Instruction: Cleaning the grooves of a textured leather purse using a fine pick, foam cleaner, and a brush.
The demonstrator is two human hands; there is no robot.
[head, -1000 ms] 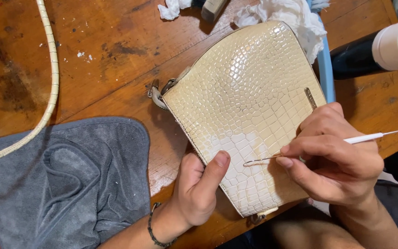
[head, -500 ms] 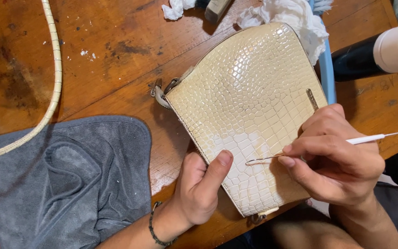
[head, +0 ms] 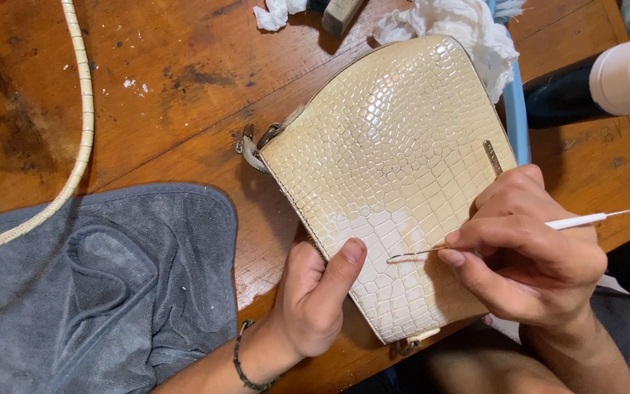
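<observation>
- Head view: a cream handbag [head: 384, 182] with a glossy scale-patterned surface is laid flat on a worn wooden table [head: 162, 95], tilted so that its rounded top points up and to the right.
- The left hand [head: 315, 299] is closed around the bag's lower left edge; its thumb is pressed on the front face and its fingers are tucked beneath, so the bag is gripped and steadied.
- A beaded bracelet [head: 246, 368] is worn on the left wrist.
- The right hand [head: 526, 255] is rested on the bag's lower right part, its fingers pinched shut on a thin white-handled tool [head: 541, 228].
- The tool's fine metal tip is laid across the bag's face, between the two hands and just beside the left thumb; whether the tip touches the surface cannot be told.
- A small metal plate [head: 491, 156] is seen on the bag just above the right hand's knuckles.
- A metal ring fitting [head: 251, 146] is seen at the bag's left corner.
- A grey cloth [head: 96, 292] is spread on the table to the left of the left hand.
- A pale cord-like strap [head: 82, 124] is curved across the table above the cloth.
- Crumpled white tissue [head: 461, 29] is lodged behind the bag's top edge, and a white bottle [head: 628, 73] is seen at the upper right.
</observation>
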